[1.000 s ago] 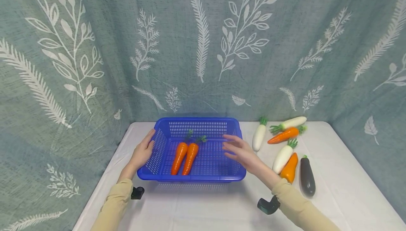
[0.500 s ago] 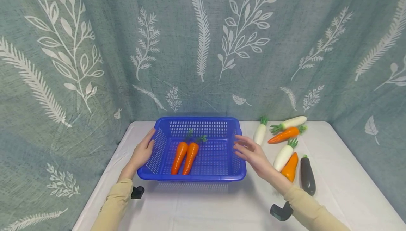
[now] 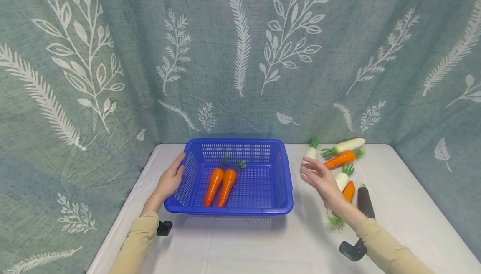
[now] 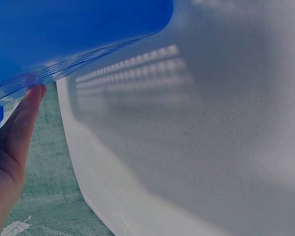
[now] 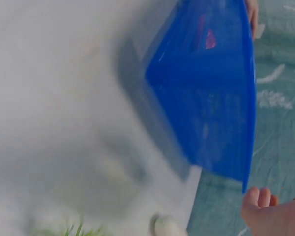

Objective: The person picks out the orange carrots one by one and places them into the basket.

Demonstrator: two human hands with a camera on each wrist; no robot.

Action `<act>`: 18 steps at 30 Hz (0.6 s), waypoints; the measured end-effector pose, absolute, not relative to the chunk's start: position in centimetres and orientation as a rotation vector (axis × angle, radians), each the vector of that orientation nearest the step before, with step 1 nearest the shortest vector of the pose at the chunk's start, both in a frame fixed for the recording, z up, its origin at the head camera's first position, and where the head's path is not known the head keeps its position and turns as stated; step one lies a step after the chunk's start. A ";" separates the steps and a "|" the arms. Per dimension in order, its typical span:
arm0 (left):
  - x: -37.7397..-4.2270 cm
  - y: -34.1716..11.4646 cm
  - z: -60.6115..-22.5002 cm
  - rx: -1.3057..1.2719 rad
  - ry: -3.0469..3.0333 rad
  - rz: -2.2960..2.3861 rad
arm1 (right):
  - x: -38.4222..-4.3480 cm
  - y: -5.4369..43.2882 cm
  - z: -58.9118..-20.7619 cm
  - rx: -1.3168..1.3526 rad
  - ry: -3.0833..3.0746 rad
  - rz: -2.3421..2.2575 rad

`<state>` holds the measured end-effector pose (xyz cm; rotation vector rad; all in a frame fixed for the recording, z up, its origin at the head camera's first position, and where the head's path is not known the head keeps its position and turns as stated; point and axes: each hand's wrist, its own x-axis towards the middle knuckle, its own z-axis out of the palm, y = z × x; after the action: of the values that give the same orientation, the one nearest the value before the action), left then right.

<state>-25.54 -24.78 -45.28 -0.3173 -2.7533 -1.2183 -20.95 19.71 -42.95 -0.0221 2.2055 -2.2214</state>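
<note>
A blue perforated plastic basket (image 3: 229, 212) stands on the white-covered table, with two orange carrots (image 3: 214, 187) inside. My left hand (image 3: 169, 183) rests against its left rim, fingers mostly straight; in the left wrist view a fingertip (image 4: 38, 91) touches the rim from outside. To the right of the basket my right hand (image 3: 323, 182) hovers with loosely bent fingers, holding nothing. Closest to its fingertips is a white radish (image 3: 311, 153), partly covered by the hand. Beyond lies a carrot (image 3: 341, 159). A second radish (image 3: 342, 180) and another carrot (image 3: 348, 191) are partly hidden by the hand and forearm.
One more white radish (image 3: 349, 144) lies at the back right. A dark eggplant (image 3: 365, 202) is beside the right forearm. Green leaves (image 3: 337, 222) show below the right wrist. A patterned green curtain (image 3: 240, 57) hangs behind and along the sides.
My right hand has moved right, from above the basket's right part to the vegetables beside it. My left hand, the basket and the two carrots inside have stayed in place.
</note>
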 end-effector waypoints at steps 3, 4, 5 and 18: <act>-25.5 -24.7 -45.2 -0.317 -2.754 -1.226 | -21.0 21.0 -43.0 0.049 2.246 -2.180; -25.5 -24.7 -45.2 -0.316 -2.755 -1.227 | -21.0 21.4 -43.1 0.078 2.259 -2.163; -25.5 -24.7 -45.2 -0.314 -2.756 -1.228 | -21.0 21.8 -43.1 0.106 2.272 -2.147; -25.4 -24.7 -45.2 -0.307 -2.760 -1.223 | -20.3 26.0 -44.3 0.406 2.391 -1.978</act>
<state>-25.43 -24.75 -45.19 -0.3074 -2.7597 -1.2228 -20.28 26.01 -44.28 0.4063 2.3915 -1.9785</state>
